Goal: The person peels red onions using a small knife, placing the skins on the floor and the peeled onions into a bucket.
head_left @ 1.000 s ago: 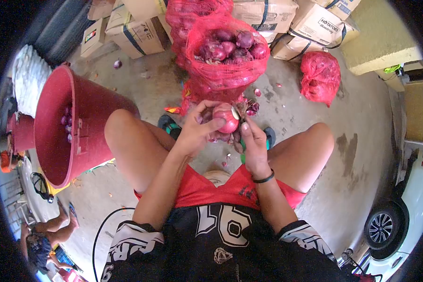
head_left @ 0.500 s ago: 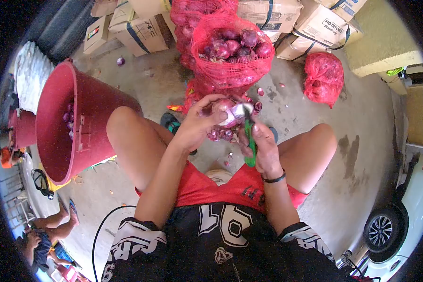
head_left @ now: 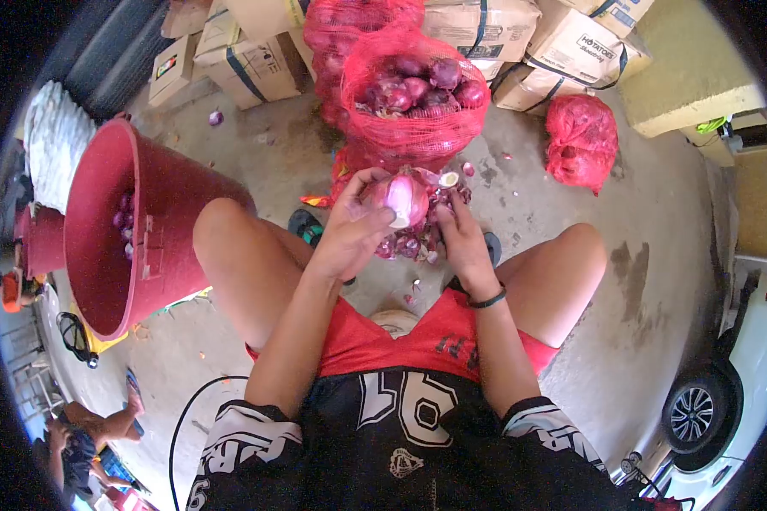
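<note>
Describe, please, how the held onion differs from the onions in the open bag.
Colour: the held onion is bright pink with a pale streak and a whitish end, while the bag onions are mostly dark purple.
Place: the held onion is in the left hand; the bag onions are heaped in the open bag.
Both are rounded and in the pink-to-purple range.

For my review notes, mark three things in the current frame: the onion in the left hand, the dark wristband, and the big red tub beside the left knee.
Onion (head_left: 411,198): head view, its pinkish side.
Wristband (head_left: 488,301): head view, mid-band.
Tub (head_left: 183,187): head view, outer wall.
</note>
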`<state>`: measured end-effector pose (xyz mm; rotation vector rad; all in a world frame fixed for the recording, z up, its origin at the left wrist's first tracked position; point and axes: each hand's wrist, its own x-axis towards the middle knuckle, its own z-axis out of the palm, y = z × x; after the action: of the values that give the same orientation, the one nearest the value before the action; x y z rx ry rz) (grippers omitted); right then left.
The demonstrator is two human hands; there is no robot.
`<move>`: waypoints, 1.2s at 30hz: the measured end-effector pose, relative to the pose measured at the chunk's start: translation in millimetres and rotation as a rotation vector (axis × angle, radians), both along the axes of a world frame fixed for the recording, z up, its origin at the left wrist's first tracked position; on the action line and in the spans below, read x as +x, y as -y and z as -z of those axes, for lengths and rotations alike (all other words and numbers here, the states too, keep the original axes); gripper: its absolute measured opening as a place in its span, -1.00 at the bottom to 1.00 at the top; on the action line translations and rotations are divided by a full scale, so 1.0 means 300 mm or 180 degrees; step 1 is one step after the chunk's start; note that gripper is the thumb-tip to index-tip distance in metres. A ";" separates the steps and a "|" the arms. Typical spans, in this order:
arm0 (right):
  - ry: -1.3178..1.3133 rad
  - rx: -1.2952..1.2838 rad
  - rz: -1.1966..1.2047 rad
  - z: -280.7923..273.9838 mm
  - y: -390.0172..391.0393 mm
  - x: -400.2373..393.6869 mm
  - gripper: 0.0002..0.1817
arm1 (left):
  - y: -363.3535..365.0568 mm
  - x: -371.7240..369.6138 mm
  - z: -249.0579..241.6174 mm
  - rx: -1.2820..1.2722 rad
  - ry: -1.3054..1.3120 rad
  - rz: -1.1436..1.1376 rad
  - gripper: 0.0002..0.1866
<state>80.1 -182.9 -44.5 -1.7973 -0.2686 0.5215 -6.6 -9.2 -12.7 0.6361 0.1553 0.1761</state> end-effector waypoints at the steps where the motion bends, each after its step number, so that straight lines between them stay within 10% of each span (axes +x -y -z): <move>1: 0.0265 -0.0203 -0.0114 -0.002 -0.003 -0.011 -0.47 | 0.003 0.003 0.008 0.0050 -0.0059 -0.0073 -0.38; 21: 0.1628 -0.0017 -0.0436 -0.179 -0.052 -0.120 -0.49 | 0.047 0.020 0.058 0.0569 -0.0445 -0.0711 -0.46; 36: -0.0127 0.1376 -0.0013 -0.126 0.023 -0.065 -0.50 | 0.003 -0.004 0.005 -0.0194 -0.0094 0.0036 -0.38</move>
<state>60.7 -189.9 -6.6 -1.3657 -0.3301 0.4611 -7.7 -10.0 -14.0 0.5790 0.1848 0.1505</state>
